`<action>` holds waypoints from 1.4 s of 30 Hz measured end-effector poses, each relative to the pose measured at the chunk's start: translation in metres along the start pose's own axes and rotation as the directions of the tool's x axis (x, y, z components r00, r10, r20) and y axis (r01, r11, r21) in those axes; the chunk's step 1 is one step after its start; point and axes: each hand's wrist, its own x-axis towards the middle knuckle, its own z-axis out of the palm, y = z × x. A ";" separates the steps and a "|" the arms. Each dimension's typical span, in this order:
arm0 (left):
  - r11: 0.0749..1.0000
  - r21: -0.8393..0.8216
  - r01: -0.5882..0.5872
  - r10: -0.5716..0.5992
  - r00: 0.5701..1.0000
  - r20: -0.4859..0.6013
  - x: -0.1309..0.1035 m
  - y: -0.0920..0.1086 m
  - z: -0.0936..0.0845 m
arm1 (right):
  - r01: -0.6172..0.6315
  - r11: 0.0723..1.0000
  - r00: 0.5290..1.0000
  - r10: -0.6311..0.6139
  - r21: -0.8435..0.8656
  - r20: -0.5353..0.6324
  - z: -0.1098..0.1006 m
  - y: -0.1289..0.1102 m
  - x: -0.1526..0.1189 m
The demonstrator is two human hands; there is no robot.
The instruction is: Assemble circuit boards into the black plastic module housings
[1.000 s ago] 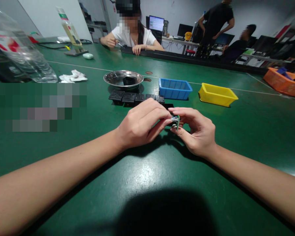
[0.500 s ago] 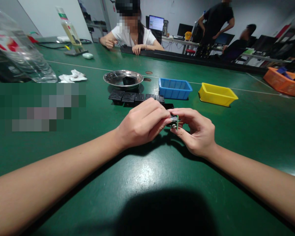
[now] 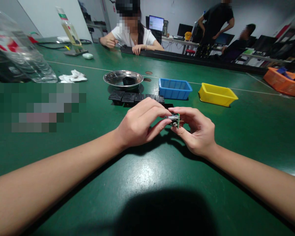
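Between my two hands, just above the green table [image 3: 142,164], is a small green circuit board [image 3: 178,121] with metal and dark parts on its left face. My right hand [image 3: 196,131] pinches the board's edges between thumb and fingers. From the left, the thumb and fingertips of my left hand [image 3: 145,123] close on a shiny metal part [image 3: 173,118] attached to the board. A row of several black plastic pieces [image 3: 129,97] lies just beyond my left hand, partly hidden by it.
Behind the row stand a metal bowl [image 3: 110,78] holding a black piece, a blue bin [image 3: 175,93] and a yellow bin [image 3: 217,96]. An orange basket [image 3: 282,83] is far right. Left are a large clear bottle [image 3: 31,49] and crumpled tissue [image 3: 73,76]. Another person [image 3: 135,36] sits opposite.
My left fingers have lifted and spread slightly, uncovering more of the metal part. The board has shifted a touch to the right.
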 end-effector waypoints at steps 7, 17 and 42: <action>1.000 0.011 0.012 -0.012 1.000 -0.025 -0.001 -0.001 0.000 | 0.001 1.000 1.000 -0.001 0.030 -0.001 0.000 0.000 0.000; 0.999 0.037 -0.006 0.008 0.999 -0.047 0.000 -0.001 0.000 | -0.012 1.000 1.000 0.013 0.016 -0.005 0.000 -0.002 0.000; 0.999 -0.006 0.047 -0.047 0.999 0.024 0.002 -0.001 0.000 | -0.035 0.999 0.998 0.036 -0.030 0.048 -0.002 0.000 0.004</action>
